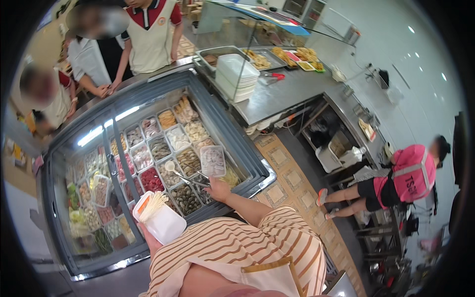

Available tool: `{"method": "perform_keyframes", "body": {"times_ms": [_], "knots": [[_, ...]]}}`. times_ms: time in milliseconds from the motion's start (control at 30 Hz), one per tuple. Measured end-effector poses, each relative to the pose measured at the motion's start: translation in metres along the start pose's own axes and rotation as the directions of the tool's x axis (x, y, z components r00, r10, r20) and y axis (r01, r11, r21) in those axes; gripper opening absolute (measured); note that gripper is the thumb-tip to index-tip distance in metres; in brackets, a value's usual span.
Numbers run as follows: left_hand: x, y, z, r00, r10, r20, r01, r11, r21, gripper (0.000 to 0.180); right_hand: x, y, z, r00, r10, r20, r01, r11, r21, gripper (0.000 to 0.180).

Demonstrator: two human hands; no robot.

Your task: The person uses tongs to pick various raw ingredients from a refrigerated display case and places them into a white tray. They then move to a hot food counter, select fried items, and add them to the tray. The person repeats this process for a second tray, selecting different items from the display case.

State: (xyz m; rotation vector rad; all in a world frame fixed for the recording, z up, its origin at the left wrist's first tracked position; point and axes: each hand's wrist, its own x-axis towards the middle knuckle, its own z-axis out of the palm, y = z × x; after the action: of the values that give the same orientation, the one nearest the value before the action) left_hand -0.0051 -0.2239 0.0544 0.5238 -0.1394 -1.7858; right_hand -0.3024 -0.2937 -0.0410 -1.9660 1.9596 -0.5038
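Note:
My left hand (152,238) grips a white plastic tray (169,223) in front of the chest freezer's near edge. Pale, thin-stemmed enoki mushrooms (154,205) and an orange piece lie in the tray. My right hand (218,190) is closed on metal tongs (188,179) over the food tubs. Near the tongs' far end is a pale round shape (170,166); I cannot tell whether it is part of the tool or food. A clear tub of pale food (213,161) sits just beyond my right hand, on top of other tubs.
The freezer's grey frame (257,185) surrounds several food tubs, with sliding glass at left. Stacked white trays (237,74) stand on the steel counter (267,106) beside red-handled tongs (272,75). Several people stand behind the freezer; a person in pink (413,173) works at right.

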Motion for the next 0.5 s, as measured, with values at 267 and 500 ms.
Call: {"method": "perform_keyframes", "body": {"times_ms": [267, 500], "knots": [[0.005, 0.002, -0.018, 0.999, -0.011, -0.044, 0.016, 0.994, 0.106, 0.076, -0.001, 0.009, 0.007, 0.994, -0.041, -0.098, 0.043, 0.999, 0.013, 0.058], [0.004, 0.003, -0.021, 0.999, -0.007, -0.032, 0.011, 0.994, 0.104, 0.074, 0.001, 0.004, 0.000, 0.999, 0.039, -0.004, -0.038, 0.998, 0.055, 0.058]]}}
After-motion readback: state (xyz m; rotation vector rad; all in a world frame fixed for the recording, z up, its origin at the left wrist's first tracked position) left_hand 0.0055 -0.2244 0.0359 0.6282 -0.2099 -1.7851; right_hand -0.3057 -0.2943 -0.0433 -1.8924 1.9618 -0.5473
